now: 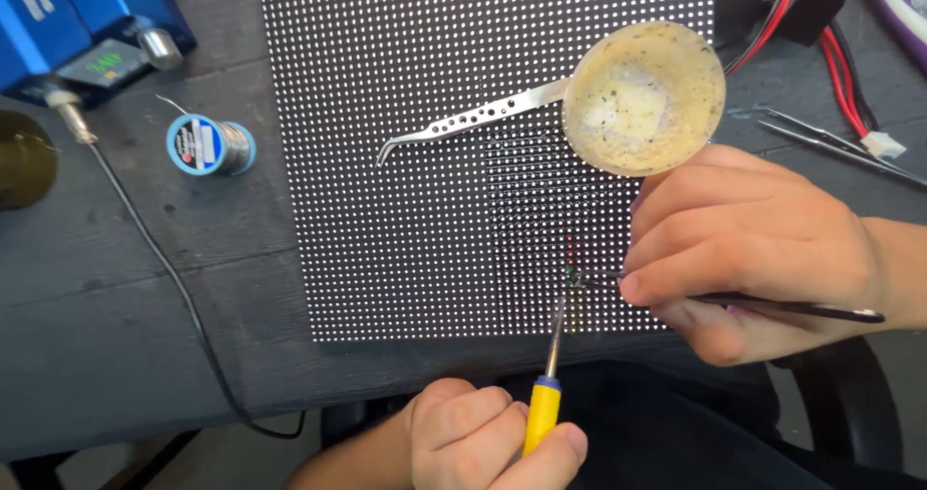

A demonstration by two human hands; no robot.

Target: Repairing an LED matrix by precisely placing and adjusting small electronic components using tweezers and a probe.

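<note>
Two bare hands (483,432), no sleeves

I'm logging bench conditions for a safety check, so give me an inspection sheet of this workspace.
Surface: dark, scuffed workbench.
Job's things: black dot-grid panel lying flat; yellow-handled soldering iron with its tip on the panel's lower part; thin black tweezers meeting the same spot.
Clutter: round shallow dish with yellowish residue and curved metal tweezers, both on the panel; solder spool; spare tweezers.
Grippers: left hand grips the iron; right hand pinches the black tweezers.
Cables: black cord crossing the bench; red and black wires top right.
Surroundings: blue station top left; black chair below.
</note>
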